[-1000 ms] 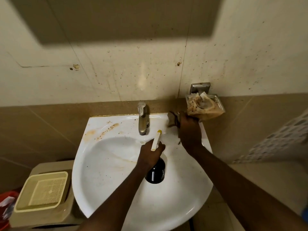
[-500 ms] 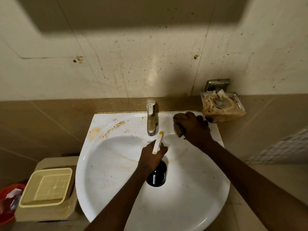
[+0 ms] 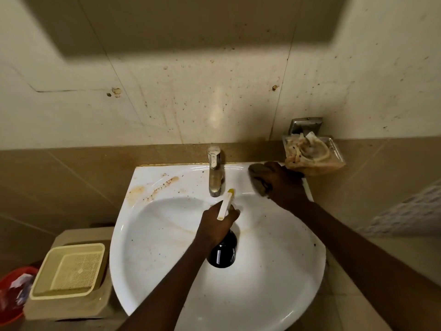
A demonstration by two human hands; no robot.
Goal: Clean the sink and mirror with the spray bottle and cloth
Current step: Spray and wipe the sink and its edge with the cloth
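1. Sink (image 3: 274, 271): white corner basin, centre to lower frame; brown stains on the upper-left rim, dark specks in the bowl.
2. Right hand (image 3: 284, 185): forearm enters from lower right, hand knuckles-up on the upper-right rim of the sink, fingers curled over the cloth and pressing it down.
3. Left hand (image 3: 218, 223): forearm rises from bottom centre; fingers wrapped round the neck of the spray bottle, held over the bowl.
4. Basket (image 3: 69, 271): cream plastic, lower left, sitting on a beige box.
5. Spray bottle (image 3: 223, 253): dark body below the left hand, white nozzle with yellow tip pointing toward the tap.
6. Soap dish (image 3: 334, 149): wall-mounted, upper right, holding a stained crumpled wrapper.
7. Tap (image 3: 214, 173): metal, at the sink's back edge.
8. Cloth (image 3: 256, 177): dark, mostly hidden under the right hand.
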